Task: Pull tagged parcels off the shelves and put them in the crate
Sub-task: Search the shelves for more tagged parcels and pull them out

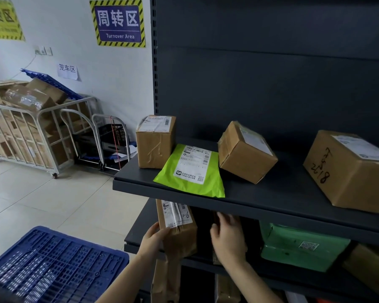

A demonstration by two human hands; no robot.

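Observation:
A tall brown parcel (177, 228) marked "1-6" stands at the left end of the lower shelf, under the upper shelf board (249, 206). My left hand (154, 237) holds its left side, thumb on the front face. My right hand (228, 235) reaches into the shelf just right of it, fingers spread against a dim brown box (216, 256) behind; whether it grips anything is hidden. The blue slatted crate (53, 265) sits at lower left, beside the shelf unit.
On the upper shelf lie a taped box (155, 142), a lime-green mailer (193, 171), a tilted box (246, 152) and a large box (350, 171). A green mailer (300, 246) lies on the lower shelf. Roll cages with cartons (31, 127) stand along the wall.

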